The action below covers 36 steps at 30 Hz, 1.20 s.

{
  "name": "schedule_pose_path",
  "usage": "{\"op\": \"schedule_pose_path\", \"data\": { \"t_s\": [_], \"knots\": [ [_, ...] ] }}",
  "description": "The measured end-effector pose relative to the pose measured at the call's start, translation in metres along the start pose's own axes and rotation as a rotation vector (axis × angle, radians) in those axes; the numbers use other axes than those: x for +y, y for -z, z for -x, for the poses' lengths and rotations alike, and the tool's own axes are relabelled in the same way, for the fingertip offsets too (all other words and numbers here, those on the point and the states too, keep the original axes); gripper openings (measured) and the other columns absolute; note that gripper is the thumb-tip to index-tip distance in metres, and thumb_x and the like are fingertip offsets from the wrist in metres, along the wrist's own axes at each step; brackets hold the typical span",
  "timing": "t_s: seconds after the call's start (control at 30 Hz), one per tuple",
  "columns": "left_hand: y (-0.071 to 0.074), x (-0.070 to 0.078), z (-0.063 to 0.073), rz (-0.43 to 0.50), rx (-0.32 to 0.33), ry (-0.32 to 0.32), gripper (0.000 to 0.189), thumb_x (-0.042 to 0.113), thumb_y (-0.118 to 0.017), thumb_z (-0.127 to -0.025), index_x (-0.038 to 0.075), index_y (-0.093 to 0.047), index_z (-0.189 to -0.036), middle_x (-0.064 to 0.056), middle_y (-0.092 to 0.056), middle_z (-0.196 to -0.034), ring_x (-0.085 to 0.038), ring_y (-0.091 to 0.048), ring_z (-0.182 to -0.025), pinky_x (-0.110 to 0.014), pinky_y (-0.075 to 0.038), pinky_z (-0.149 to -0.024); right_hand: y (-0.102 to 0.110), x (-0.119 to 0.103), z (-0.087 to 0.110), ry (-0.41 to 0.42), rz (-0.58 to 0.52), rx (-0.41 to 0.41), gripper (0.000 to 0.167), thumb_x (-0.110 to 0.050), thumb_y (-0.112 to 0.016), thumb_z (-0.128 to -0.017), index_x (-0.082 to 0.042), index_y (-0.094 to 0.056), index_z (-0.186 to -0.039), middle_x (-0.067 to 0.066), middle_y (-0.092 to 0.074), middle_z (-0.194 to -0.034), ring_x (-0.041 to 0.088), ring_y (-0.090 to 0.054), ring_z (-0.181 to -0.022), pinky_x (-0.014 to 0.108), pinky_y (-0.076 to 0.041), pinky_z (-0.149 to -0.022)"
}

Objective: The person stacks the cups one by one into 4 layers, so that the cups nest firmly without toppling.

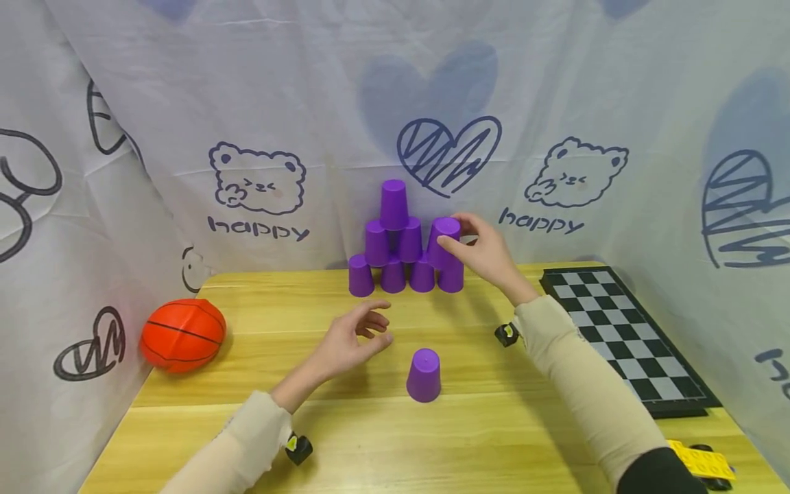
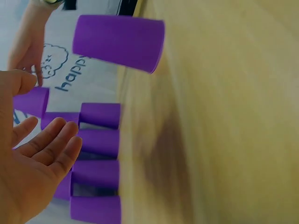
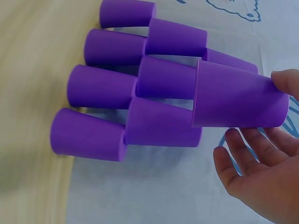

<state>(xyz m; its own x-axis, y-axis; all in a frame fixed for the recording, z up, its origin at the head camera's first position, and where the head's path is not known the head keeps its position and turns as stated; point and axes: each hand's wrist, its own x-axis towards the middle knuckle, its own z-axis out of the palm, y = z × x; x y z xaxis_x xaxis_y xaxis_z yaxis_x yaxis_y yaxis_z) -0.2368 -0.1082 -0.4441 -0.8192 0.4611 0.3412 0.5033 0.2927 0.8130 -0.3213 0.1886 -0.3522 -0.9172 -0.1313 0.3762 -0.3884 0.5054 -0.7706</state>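
My right hand (image 1: 490, 254) pinches an upside-down purple cup (image 3: 238, 95) between thumb and fingers, at the right side of a cup pyramid. Its rim is close to the tops of the second-row cups (image 3: 163, 122); whether they touch I cannot tell. One third-row cup (image 1: 393, 206) stands at the pyramid's upper left. The bottom row of several cups (image 1: 361, 276) rests on the table. My left hand (image 1: 348, 343) hovers over the table in front, fingers loosely bent and holding nothing. Nearest to it, a single upside-down purple cup (image 1: 424, 376) stands on the tabletop.
An orange-red ball (image 1: 183, 336) with black lines lies at the table's left edge. At the right is a black-and-white checkered board (image 1: 623, 336), with a yellow toy piece (image 1: 703, 463) in front of it. A printed cloth (image 1: 333, 103) hangs behind the pyramid.
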Motion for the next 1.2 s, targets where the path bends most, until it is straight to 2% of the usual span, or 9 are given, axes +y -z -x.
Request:
{"op": "schedule_pose_path", "data": {
  "t_s": [0.1,0.23,0.43,0.6,0.77,0.93,1.2],
  "knots": [
    [-0.007,-0.002,0.006,0.007,-0.020,-0.010,0.054,0.015,-0.076,-0.095,0.004,-0.057,-0.145,-0.021,-0.074,-0.118,-0.037,-0.074,-0.109,-0.051,-0.061,-0.094,0.002,-0.005,-0.008,0.003,0.003,0.013,0.053,-0.030,-0.079,-0.094,-0.006,-0.062,-0.138,0.017,-0.071,-0.125,0.033,-0.066,-0.112,0.046,-0.055,-0.096],
    [-0.017,-0.004,0.012,-0.003,-0.055,-0.007,0.055,0.020,-0.075,-0.097,0.006,-0.055,-0.147,-0.024,-0.073,-0.124,-0.035,-0.073,-0.112,-0.049,-0.060,-0.098,0.006,-0.009,-0.019,0.003,0.026,0.042,0.054,-0.032,-0.079,-0.094,-0.007,-0.063,-0.139,0.017,-0.073,-0.124,0.032,-0.067,-0.113,0.045,-0.055,-0.097],
    [-0.030,-0.007,0.020,0.000,-0.092,0.025,0.060,0.025,-0.077,-0.096,0.010,-0.054,-0.149,-0.022,-0.070,-0.133,-0.033,-0.072,-0.119,-0.048,-0.058,-0.105,0.009,-0.015,-0.033,-0.032,0.033,0.057,0.054,-0.034,-0.079,-0.094,-0.009,-0.062,-0.139,0.015,-0.072,-0.127,0.030,-0.065,-0.118,0.045,-0.052,-0.101],
    [-0.040,-0.010,0.025,0.056,-0.116,0.074,0.064,0.025,-0.078,-0.095,0.010,-0.052,-0.151,-0.023,-0.067,-0.137,-0.036,-0.068,-0.126,-0.052,-0.054,-0.110,0.008,-0.016,-0.044,-0.053,0.020,0.046,0.053,-0.034,-0.077,-0.095,-0.008,-0.061,-0.139,0.014,-0.070,-0.129,0.029,-0.063,-0.120,0.045,-0.051,-0.103],
    [-0.049,-0.012,0.032,0.094,-0.135,0.104,0.067,0.028,-0.078,-0.095,0.009,-0.050,-0.153,-0.021,-0.066,-0.137,-0.036,-0.065,-0.129,-0.053,-0.053,-0.112,0.001,-0.014,-0.055,-0.039,0.009,0.055,0.052,-0.030,-0.076,-0.096,-0.004,-0.060,-0.138,0.019,-0.070,-0.128,0.032,-0.064,-0.118,0.044,-0.052,-0.104],
    [-0.055,-0.013,0.037,0.074,-0.147,0.099,0.070,0.032,-0.078,-0.095,0.007,-0.049,-0.154,-0.016,-0.068,-0.135,-0.034,-0.066,-0.128,-0.052,-0.052,-0.112,-0.005,-0.010,-0.062,-0.032,0.007,0.064,0.052,-0.029,-0.076,-0.096,-0.002,-0.061,-0.138,0.021,-0.070,-0.127,0.033,-0.065,-0.117,0.043,-0.053,-0.105],
    [-0.055,-0.009,0.034,0.034,-0.184,0.110,0.075,0.036,-0.080,-0.094,0.009,-0.048,-0.156,-0.017,-0.067,-0.139,-0.034,-0.066,-0.129,-0.052,-0.052,-0.113,-0.011,-0.014,-0.073,-0.055,0.009,0.072,0.053,-0.030,-0.074,-0.097,-0.003,-0.060,-0.140,0.020,-0.069,-0.133,0.034,-0.065,-0.122,0.045,-0.054,-0.107]
  ]
}}
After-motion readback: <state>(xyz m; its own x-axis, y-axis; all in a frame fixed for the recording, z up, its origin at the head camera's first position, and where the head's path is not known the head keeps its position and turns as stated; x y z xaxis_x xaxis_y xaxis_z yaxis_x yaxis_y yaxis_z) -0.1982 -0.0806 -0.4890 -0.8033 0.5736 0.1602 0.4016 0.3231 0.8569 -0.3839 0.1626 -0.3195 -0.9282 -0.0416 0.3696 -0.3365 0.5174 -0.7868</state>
